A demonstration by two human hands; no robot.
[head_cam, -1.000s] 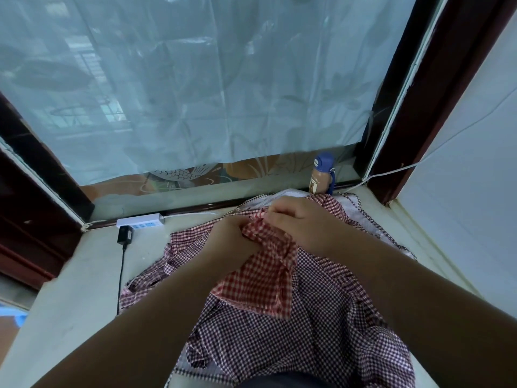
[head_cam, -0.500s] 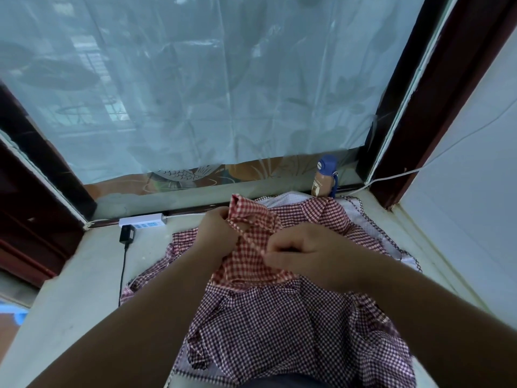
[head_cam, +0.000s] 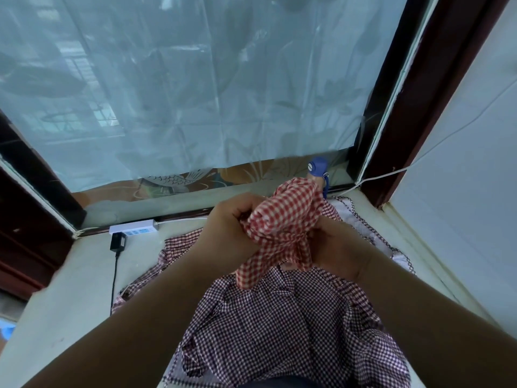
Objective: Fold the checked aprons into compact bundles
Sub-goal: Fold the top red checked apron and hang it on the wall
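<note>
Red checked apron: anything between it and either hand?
Nothing visible. The left hand and right hand both grip the red checked apron directly. It is bunched up above the dark checked apron, which lies spread beneath.

Plastic-covered window (head_cam: 195, 88), dark wooden frame (head_cam: 436, 88), pale ledge (head_cam: 70, 289)

Pale surface (head_cam: 70, 298), dark checked apron (head_cam: 279, 331) heaped at centre. Left of the apron: white power strip (head_cam: 133, 227) at the far edge, black adapter (head_cam: 117, 243) just beside it, cable (head_cam: 113, 278) trailing nearer. Behind the apron: blue-capped bottle (head_cam: 317, 166), partly hidden.
</note>
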